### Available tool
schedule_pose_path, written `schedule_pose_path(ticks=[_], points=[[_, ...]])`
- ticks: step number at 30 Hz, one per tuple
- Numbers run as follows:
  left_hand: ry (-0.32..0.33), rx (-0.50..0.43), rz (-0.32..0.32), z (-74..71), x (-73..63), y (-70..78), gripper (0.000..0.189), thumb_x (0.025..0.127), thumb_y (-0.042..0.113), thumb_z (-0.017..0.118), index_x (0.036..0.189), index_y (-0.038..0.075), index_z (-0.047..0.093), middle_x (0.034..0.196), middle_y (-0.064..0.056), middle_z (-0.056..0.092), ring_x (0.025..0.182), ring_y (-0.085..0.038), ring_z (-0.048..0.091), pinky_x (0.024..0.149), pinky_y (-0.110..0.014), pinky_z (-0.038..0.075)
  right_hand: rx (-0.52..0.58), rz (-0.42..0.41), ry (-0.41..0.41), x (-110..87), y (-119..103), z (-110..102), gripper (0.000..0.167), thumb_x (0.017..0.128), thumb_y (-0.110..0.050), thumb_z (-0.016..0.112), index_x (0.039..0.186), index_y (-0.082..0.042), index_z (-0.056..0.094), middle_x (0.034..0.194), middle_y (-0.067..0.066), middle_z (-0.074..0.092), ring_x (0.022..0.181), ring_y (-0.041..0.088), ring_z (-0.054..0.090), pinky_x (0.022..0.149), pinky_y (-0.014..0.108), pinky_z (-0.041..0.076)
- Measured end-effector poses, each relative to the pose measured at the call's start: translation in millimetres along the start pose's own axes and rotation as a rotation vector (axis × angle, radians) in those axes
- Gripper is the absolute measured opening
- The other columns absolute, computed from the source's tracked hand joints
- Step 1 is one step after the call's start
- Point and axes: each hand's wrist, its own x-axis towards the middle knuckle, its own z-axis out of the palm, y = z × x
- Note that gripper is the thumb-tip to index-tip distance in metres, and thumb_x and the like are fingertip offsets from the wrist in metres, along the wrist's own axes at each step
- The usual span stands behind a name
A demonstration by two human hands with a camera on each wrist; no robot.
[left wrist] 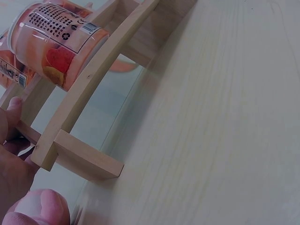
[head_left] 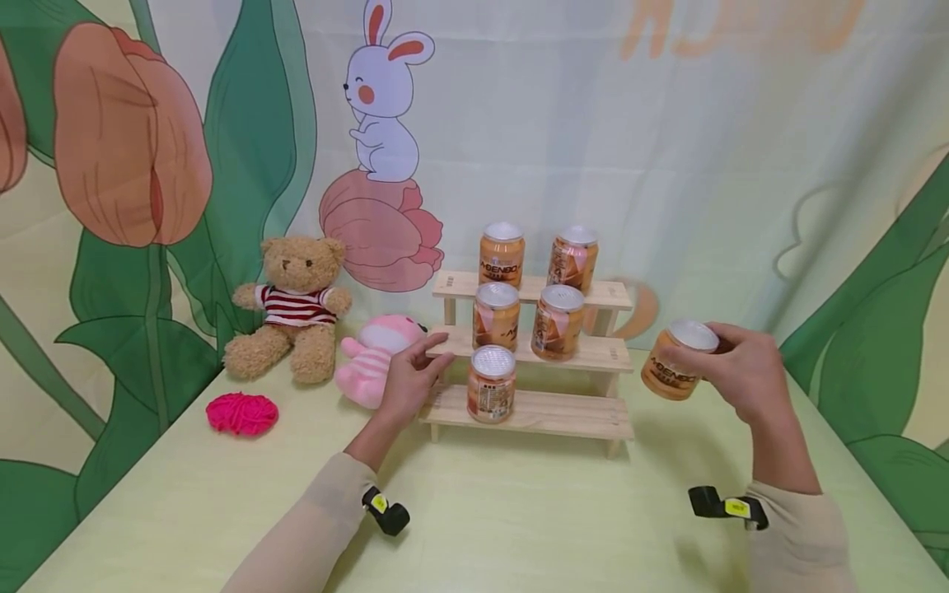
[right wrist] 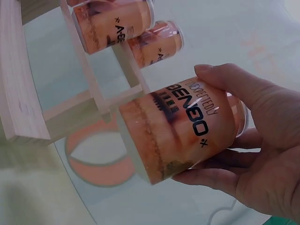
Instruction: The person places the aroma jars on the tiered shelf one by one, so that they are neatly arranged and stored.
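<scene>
Behind a pale green table [head_left: 519,511] a printed backdrop is hung, on which tulips and one white rabbit are drawn. A three-tier wooden rack [head_left: 541,412] is set on the table, and five orange cans are stood on it: two on the top tier, two on the middle tier, and one can [head_left: 491,384] on the bottom tier toward its left end. A sixth orange can [head_left: 678,361] is held in the air to the right of the rack, tilted, with the fingers and thumb of the right hand [head_left: 745,371] curled round its upper part; in the right wrist view its label is seen between thumb and fingers. The left hand [head_left: 408,385] is laid with straight, relaxed fingers against the left end of the rack's middle tier, and nothing is gripped by it. To the left of the rack, one pink plush toy [head_left: 374,358], one brown teddy bear [head_left: 292,309] in a striped shirt and one pink ball of yarn [head_left: 242,413] are placed on the table.
</scene>
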Motion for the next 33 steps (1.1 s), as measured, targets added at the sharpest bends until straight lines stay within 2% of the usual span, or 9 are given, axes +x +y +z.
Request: schedule_pose_path(ticks=[3, 7, 9, 16, 22, 27, 33], points=[[-0.001, 0.004, -0.004, 0.3, -0.7, -0.4, 0.039, 0.094, 0.013, 0.072, 0.132, 0.004, 0.065, 0.106, -0.02, 0.072, 0.099, -0.035, 0.067, 0.064, -0.019, 0.045, -0.006, -0.018, -0.048, -3.2, -9.6, 2.7, 0.061, 0.08, -0.041, 0.085, 0.121, 0.001, 0.068, 0.103, 0.016, 0.067, 0.081, 0.015, 0.06, 0.063, 0.029, 0.052], [-0.003, 0.013, -0.005, 0.6, 0.9, 1.3, 0.039, 0.094, 0.013, 0.072, 0.132, 0.005, 0.066, 0.108, -0.018, 0.073, 0.095, -0.022, 0.069, 0.065, -0.02, 0.046, -0.021, -0.029, -0.104, -6.2, -21.8, 7.3, 0.064, 0.079, -0.042, 0.086, 0.121, 0.001, 0.066, 0.105, 0.017, 0.067, 0.084, 0.019, 0.061, 0.065, 0.03, 0.052], [-0.006, 0.013, -0.001, 1.2, 1.4, 2.4, 0.039, 0.094, 0.013, 0.072, 0.132, 0.005, 0.066, 0.107, -0.018, 0.073, 0.095, -0.02, 0.069, 0.065, -0.021, 0.047, -0.023, -0.035, -0.12, -7.1, -25.8, 9.9, 0.065, 0.078, -0.042, 0.086, 0.122, 0.001, 0.066, 0.107, 0.017, 0.067, 0.086, 0.021, 0.06, 0.066, 0.029, 0.052], [0.001, -0.002, -0.009, 0.5, 1.9, 0.7, 0.038, 0.094, 0.013, 0.072, 0.13, 0.007, 0.067, 0.104, -0.015, 0.074, 0.101, -0.036, 0.067, 0.062, -0.023, 0.046, 0.008, -0.05, -0.195, -6.9, -33.9, 24.5, 0.064, 0.077, -0.041, 0.087, 0.121, 0.001, 0.066, 0.109, 0.015, 0.067, 0.094, 0.026, 0.061, 0.072, 0.032, 0.053], [0.004, 0.014, -0.008, -0.4, -1.2, -1.6, 0.039, 0.094, 0.013, 0.072, 0.132, 0.005, 0.066, 0.105, -0.018, 0.073, 0.1, -0.04, 0.066, 0.064, -0.023, 0.047, 0.034, -0.051, -0.291, -7.2, -38.2, 43.8, 0.064, 0.075, -0.039, 0.089, 0.119, 0.002, 0.066, 0.107, 0.015, 0.069, 0.092, 0.026, 0.063, 0.073, 0.034, 0.054], [0.014, 0.017, -0.003, -0.6, -0.6, -2.4, 0.039, 0.094, 0.013, 0.072, 0.131, 0.004, 0.066, 0.102, -0.018, 0.074, 0.099, -0.039, 0.066, 0.065, -0.023, 0.047, 0.058, -0.047, -0.336, -7.5, -41.5, 62.3, 0.066, 0.071, -0.036, 0.092, 0.12, 0.001, 0.067, 0.105, 0.013, 0.07, 0.09, 0.024, 0.065, 0.074, 0.034, 0.055], [0.005, 0.02, -0.015, -0.6, 1.4, -2.5, 0.039, 0.094, 0.015, 0.072, 0.131, 0.007, 0.067, 0.102, -0.015, 0.074, 0.098, -0.03, 0.069, 0.065, -0.021, 0.047, 0.028, -0.057, -0.344, -10.1, -43.8, 79.4, 0.061, 0.07, -0.032, 0.093, 0.115, 0.001, 0.068, 0.102, 0.011, 0.071, 0.088, 0.023, 0.066, 0.073, 0.035, 0.054]])
